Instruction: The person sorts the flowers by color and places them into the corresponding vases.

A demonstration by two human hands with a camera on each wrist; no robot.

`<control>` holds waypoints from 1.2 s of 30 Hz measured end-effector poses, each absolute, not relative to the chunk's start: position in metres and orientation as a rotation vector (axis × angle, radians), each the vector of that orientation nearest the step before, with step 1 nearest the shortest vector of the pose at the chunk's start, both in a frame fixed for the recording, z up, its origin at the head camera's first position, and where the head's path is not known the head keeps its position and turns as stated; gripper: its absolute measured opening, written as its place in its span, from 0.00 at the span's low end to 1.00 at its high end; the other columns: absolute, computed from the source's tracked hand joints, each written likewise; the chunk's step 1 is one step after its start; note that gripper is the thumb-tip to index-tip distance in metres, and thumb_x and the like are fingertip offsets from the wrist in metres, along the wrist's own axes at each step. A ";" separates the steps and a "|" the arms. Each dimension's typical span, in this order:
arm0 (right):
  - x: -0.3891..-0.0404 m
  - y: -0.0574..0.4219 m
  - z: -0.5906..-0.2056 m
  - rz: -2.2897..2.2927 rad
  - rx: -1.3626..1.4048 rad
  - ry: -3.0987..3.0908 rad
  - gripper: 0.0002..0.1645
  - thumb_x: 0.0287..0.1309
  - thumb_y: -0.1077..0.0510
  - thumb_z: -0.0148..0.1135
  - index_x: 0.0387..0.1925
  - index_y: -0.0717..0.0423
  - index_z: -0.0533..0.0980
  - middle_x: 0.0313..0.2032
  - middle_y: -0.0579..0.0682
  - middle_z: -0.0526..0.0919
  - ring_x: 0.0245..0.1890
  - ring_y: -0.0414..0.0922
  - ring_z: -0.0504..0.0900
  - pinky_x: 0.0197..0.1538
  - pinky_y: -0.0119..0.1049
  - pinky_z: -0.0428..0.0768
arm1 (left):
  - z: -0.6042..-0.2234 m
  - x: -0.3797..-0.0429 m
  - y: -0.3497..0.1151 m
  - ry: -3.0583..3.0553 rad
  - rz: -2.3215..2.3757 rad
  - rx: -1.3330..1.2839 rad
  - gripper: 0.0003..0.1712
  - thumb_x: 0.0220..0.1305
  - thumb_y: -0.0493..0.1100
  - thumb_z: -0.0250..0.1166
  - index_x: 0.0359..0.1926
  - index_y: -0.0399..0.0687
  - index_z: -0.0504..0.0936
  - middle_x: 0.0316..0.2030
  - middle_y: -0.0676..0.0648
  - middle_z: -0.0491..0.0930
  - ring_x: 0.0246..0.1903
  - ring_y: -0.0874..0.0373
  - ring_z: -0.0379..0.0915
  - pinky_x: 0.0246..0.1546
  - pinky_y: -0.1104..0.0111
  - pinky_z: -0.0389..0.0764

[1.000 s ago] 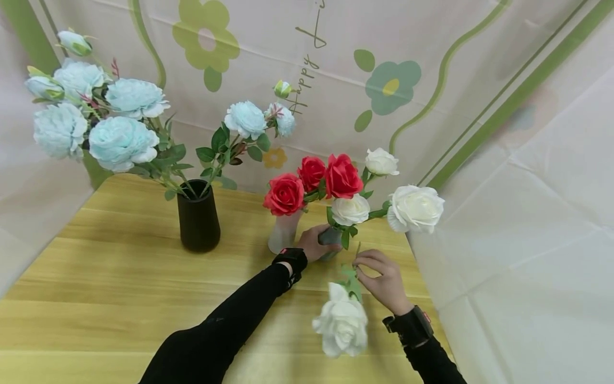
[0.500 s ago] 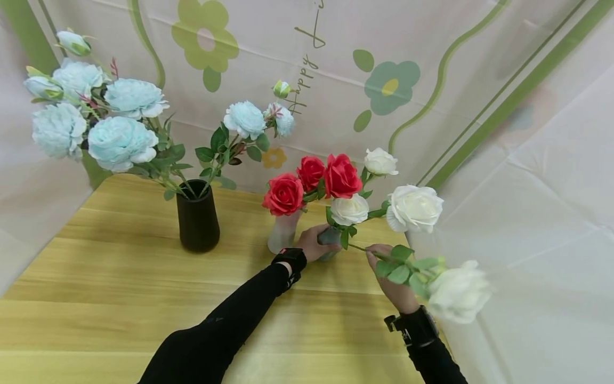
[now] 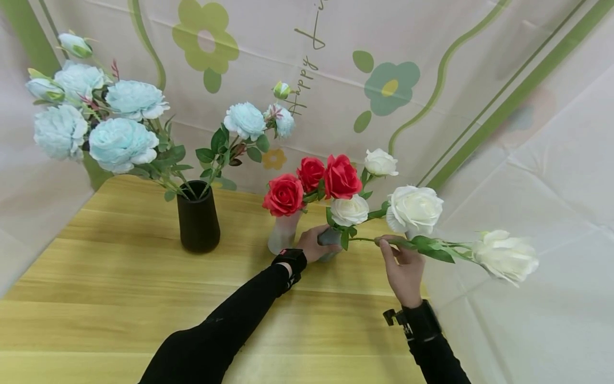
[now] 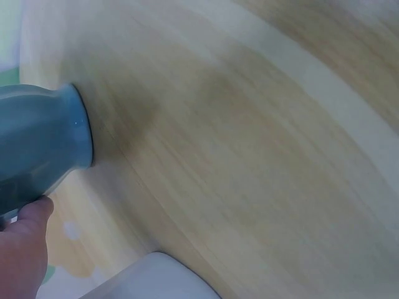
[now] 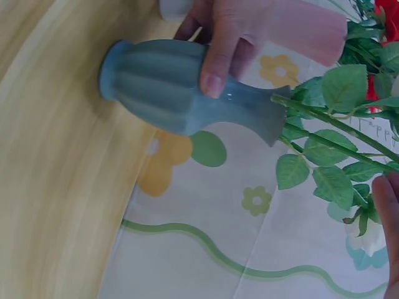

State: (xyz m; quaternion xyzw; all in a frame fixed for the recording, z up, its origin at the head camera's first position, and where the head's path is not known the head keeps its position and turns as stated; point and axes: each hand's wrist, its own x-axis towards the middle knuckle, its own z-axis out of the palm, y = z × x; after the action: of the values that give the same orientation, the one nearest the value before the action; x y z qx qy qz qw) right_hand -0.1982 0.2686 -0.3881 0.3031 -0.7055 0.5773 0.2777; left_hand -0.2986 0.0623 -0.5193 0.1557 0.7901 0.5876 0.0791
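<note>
My left hand (image 3: 314,244) grips a blue-grey fluted vase (image 3: 330,237) around its body; in the right wrist view the vase (image 5: 156,84) shows its flared mouth and narrow neck. White roses (image 3: 414,208) rise from it. With thumb and fingers my right hand (image 3: 405,269) pinches the green stem (image 3: 362,239) of another white rose (image 3: 506,256), whose head points out to the right. That stem lies nearly level, its lower end at the vase's mouth, partly behind leaves. The left wrist view has the vase's base (image 4: 78,128) standing close on the wooden table.
A pale pink-white vase (image 3: 282,234) with red roses (image 3: 284,194) stands just left of the blue-grey one. Farther left, a black vase (image 3: 199,224) holds light blue flowers (image 3: 123,144). A printed cloth (image 3: 336,32) hangs behind the wooden table (image 3: 120,298).
My right hand has swung the white rose from head-down near me up to the right, bringing its stem end to the vase. The left hand has stayed on the vase.
</note>
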 end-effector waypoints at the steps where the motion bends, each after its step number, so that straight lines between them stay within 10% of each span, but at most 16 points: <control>1: -0.198 0.268 -0.386 1.546 0.795 -1.885 0.08 0.57 0.84 0.54 0.38 0.83 0.76 0.36 0.70 0.81 0.39 0.56 0.83 0.48 0.38 0.82 | -0.519 -0.299 0.062 2.362 1.760 0.464 0.44 0.59 0.60 0.71 0.72 0.50 0.67 0.62 0.45 0.74 0.60 0.50 0.69 0.60 0.58 0.70; 36: -0.264 0.266 -0.472 1.429 0.627 -2.014 0.10 0.64 0.67 0.63 0.45 0.63 0.84 0.44 0.60 0.83 0.46 0.55 0.82 0.51 0.45 0.80 | -0.515 -0.296 0.063 2.392 1.727 0.472 0.44 0.61 0.58 0.70 0.74 0.56 0.64 0.65 0.48 0.70 0.63 0.52 0.67 0.61 0.59 0.69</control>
State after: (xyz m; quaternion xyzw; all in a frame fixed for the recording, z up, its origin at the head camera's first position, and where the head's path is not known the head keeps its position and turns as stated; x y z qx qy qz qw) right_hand -0.2641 0.2658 -0.4719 0.2355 -0.7559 0.5363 0.2923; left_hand -0.2957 0.0630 -0.5152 0.1575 0.7982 0.5763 0.0769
